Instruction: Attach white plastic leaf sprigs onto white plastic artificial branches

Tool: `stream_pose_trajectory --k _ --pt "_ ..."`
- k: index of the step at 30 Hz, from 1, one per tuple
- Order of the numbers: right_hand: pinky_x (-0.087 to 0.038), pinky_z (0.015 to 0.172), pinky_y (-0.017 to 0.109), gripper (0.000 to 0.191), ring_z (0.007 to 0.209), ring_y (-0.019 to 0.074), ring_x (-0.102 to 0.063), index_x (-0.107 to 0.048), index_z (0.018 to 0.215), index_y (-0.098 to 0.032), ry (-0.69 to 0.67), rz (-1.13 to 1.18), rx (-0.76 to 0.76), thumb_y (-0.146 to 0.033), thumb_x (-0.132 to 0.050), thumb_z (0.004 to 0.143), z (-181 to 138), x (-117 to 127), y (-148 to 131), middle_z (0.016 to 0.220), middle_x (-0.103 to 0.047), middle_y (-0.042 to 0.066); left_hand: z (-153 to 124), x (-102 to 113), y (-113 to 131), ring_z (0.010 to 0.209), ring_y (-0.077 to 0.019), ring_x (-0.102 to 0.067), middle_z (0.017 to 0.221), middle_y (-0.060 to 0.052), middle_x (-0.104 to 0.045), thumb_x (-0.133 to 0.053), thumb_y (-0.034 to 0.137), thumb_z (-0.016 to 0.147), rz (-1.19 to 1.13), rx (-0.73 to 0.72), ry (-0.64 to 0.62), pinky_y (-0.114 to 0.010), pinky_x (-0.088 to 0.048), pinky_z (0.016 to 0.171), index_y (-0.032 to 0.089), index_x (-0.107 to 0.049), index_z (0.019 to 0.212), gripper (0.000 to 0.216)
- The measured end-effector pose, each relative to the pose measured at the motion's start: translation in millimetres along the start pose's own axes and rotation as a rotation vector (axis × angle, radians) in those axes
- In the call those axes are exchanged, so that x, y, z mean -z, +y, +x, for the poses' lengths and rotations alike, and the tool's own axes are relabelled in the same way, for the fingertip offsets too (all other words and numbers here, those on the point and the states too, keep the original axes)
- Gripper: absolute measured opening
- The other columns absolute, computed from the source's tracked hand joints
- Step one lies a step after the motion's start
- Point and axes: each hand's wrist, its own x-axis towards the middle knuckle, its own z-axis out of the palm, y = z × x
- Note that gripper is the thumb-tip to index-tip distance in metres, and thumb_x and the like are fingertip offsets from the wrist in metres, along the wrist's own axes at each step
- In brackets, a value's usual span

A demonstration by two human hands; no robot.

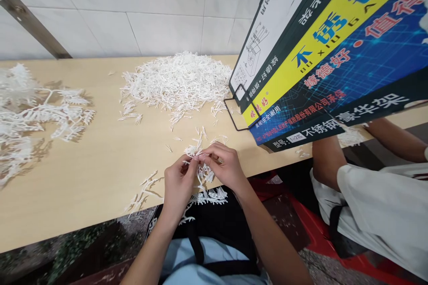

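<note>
Plastic sprue [205, 173], near the box [334, 53] printed "不锈钢豪华架", is white, branched and bristling with thin pins, its top pinched between my closed left hand [177, 185] and right hand [225, 164].

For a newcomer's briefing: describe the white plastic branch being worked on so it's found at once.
Find the long pale table and go to its near edge, below the heap of loose white slivers. There the left hand and right hand pinch one white plastic branch; unlike the branches lying far left, it is held.
</note>
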Motion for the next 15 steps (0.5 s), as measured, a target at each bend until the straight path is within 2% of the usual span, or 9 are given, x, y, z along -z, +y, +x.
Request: stream_pose_trajectory --k 5,8,11,15 --pt "-0.049 0.067 0.029 0.019 0.070 0.0175 -0.067 -0.077 0.081 -0.021 0.114 -0.018 -0.151 -0.033 -0.072 0.095 -4.5 -0.5 3.5 0.077 -0.075 0.003 -1.3 -1.4 1.3 0.059 -0.0119 -0.047 0.062 0.003 -0.054 -0.060 0.051 0.098 0.096 -0.040 -0.059 -0.024 -0.035 0.058 0.017 -0.064 0.071 0.044" --pt "-0.050 0.066 0.028 0.022 0.068 0.0178 -0.069 -0.076 0.078 -0.020 0.166 0.032 -0.248 -0.034 -0.070 0.095 -5.9 -0.4 4.6 0.071 -0.074 0.002 -3.4 -3.5 -0.2 0.055 -0.0104 -0.038 0.057 0.005 -0.041 -0.059 0.048 0.099 0.175 -0.116 -0.062 -0.025 -0.029 0.055 0.018 -0.050 0.064 0.047" --pt "-0.047 0.059 0.027 0.027 0.059 0.0159 -0.063 -0.074 0.074 -0.019 0.225 0.069 -0.308 -0.037 -0.070 0.093 -7.4 0.0 7.0 0.062 -0.069 0.000 -3.8 -6.6 -0.6 0.055 -0.0097 -0.031 0.056 0.006 -0.030 -0.060 0.045 0.098 0.209 -0.161 -0.068 -0.026 -0.023 0.054 0.019 -0.037 0.061 0.051" --pt "-0.040 0.054 0.026 0.034 0.053 0.0129 -0.054 -0.068 0.067 -0.019 0.298 0.086 -0.329 -0.040 -0.069 0.094 -10.5 0.4 9.8 0.056 -0.061 -0.002 -0.2 -12.4 1.0 0.056 -0.0100 -0.028 0.057 0.006 -0.027 -0.059 0.044 0.098 0.159 -0.144 -0.120 -0.027 -0.022 0.055 0.020 -0.035 0.061 0.050"
